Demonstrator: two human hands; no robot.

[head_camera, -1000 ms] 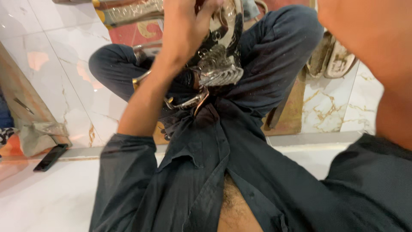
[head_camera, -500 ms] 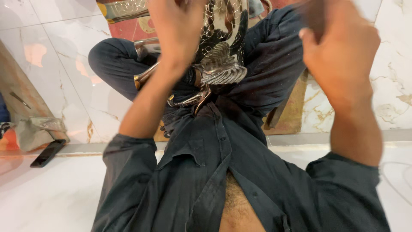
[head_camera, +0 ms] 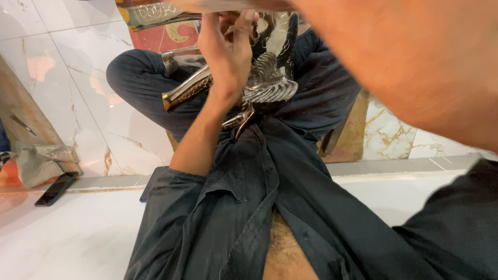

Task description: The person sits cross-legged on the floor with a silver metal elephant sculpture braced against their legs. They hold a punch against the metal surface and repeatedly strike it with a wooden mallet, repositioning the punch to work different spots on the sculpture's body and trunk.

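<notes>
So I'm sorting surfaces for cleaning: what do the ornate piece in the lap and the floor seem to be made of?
The ornate piece, held by the left hand, looks like polished, embossed metal: silvery, mirror-like reflections, raised feather-like ridges. The floor looks like glossy marble or marble-look tile: white with gold-brown veins, visible joints, sheen.

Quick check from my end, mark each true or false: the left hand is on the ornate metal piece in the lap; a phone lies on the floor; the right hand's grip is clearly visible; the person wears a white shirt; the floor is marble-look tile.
1. The left hand is on the ornate metal piece over the lap. True.
2. A dark phone lies on the floor at the left. True.
3. The right hand's grip is clearly visible. False: only the right forearm shows, close and blurred; the hand is out of frame.
4. The person wears a white shirt. False: the shirt is dark grey, open at the front.
5. The floor is glossy marble-look tile. True.
</notes>
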